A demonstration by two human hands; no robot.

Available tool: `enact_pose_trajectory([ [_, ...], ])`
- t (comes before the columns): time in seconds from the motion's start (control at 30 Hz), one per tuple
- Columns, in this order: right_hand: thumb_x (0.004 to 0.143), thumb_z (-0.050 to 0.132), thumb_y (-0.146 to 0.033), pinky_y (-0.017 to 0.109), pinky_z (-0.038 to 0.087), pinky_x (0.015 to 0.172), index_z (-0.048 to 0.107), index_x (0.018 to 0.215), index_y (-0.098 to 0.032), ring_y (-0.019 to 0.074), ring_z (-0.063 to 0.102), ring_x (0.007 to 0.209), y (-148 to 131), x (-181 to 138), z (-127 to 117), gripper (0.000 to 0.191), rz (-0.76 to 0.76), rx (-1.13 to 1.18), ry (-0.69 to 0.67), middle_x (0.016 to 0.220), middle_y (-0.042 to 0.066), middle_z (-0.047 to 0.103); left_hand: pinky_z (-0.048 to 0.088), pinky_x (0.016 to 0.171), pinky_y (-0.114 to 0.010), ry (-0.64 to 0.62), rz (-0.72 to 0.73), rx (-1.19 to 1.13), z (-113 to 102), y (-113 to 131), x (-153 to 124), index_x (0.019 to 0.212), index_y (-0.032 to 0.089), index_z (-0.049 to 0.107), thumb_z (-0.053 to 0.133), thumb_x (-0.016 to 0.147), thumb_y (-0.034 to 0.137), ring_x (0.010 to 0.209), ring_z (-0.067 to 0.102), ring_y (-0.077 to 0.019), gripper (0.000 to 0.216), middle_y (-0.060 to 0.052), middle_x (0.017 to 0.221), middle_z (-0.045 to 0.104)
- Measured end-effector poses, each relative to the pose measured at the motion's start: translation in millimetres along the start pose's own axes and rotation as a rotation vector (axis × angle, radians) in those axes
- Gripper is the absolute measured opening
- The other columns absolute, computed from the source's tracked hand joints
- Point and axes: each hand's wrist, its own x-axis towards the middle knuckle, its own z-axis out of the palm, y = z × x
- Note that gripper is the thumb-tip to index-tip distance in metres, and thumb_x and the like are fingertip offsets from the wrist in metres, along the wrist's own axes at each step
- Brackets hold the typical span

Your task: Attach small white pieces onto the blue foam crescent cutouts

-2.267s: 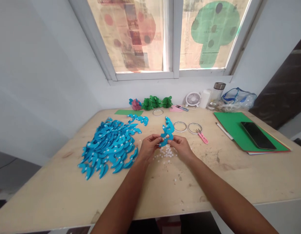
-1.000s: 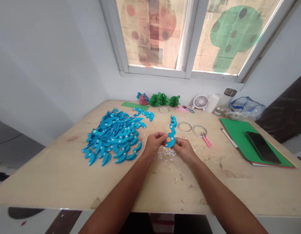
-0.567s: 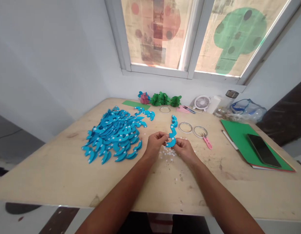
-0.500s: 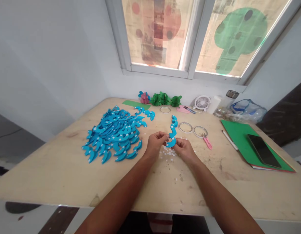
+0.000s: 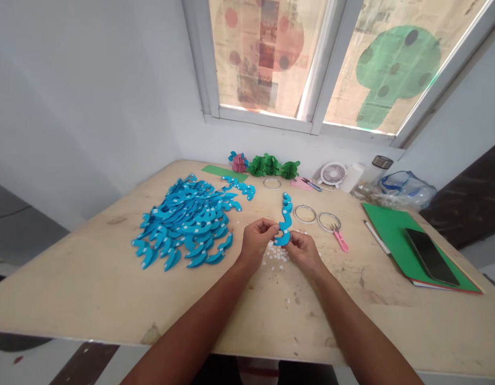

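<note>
Both hands meet over the middle of a pale wooden table [image 5: 91,289]. My left hand [image 5: 257,241] and my right hand [image 5: 303,250] pinch the lower end of a curved blue paper cutout [image 5: 285,219] that stands up between them. Its upper end points away from me. Under the hands lies a scatter of small white paper bits [image 5: 276,254]. A large pile of like blue cutouts [image 5: 187,219] with white squares on them lies to the left.
Right of the hands lie two tape rings [image 5: 304,213], pink snips [image 5: 339,238], and a green folder [image 5: 395,231] with a phone [image 5: 431,255] on it. Along the back wall stand green paper flowers [image 5: 271,166], a small fan [image 5: 333,175] and a jar [image 5: 376,170].
The head view has swung left and tilted. The blue cutout in my hands has turned edge-on, looking narrower than before. Both hands stay at the same spot over the white bits.
</note>
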Motion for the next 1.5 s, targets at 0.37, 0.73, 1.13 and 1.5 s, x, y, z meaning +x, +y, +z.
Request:
enact_pose_trajectory([
  [0.37,0.075,0.052,-0.031,0.023,0.033,0.055,0.049,0.057,-0.018,0.0116,0.039,0.055,-6.9,-1.3,-0.6,0.023,-0.106,-0.078,0.030,0.054,-0.003,0.042,0.045,0.059,-0.023,0.026,0.085,0.054,1.5,5.0,-6.4,0.059,0.015,0.063,0.068,0.059,0.021,0.058,0.056,-0.0116,0.008,0.000,0.058,0.063],
  [0.73,0.076,0.053,-0.035,0.024,0.036,0.057,0.057,0.064,-0.016,0.0128,0.043,0.057,-3.0,0.5,-1.2,0.022,-0.093,-0.122,0.020,0.056,-0.001,0.049,0.045,0.056,-0.023,0.070,0.110,0.064,4.4,2.0,-9.0,0.059,0.015,0.062,0.064,0.062,0.020,0.057,0.056,-0.0127,0.005,-0.001,0.058,0.064],
  [1.13,0.074,0.056,-0.042,0.025,0.037,0.059,0.055,0.060,-0.016,0.0131,0.044,0.059,-5.2,-0.7,-0.8,0.029,-0.053,-0.119,0.027,0.059,0.000,0.052,0.044,0.054,-0.022,0.085,0.120,0.067,6.2,6.8,-12.0,0.057,0.016,0.062,0.062,0.061,0.017,0.056,0.056,-0.0125,0.004,0.000,0.057,0.064],
  [1.5,0.074,0.056,-0.040,0.024,0.037,0.058,0.054,0.058,-0.017,0.0134,0.045,0.059,-6.1,0.0,-1.1,0.029,-0.067,-0.125,0.022,0.059,0.000,0.051,0.042,0.052,-0.022,0.090,0.120,0.064,5.9,8.1,-12.3,0.057,0.016,0.061,0.063,0.062,0.016,0.053,0.055,-0.0119,0.005,0.000,0.056,0.063],
])
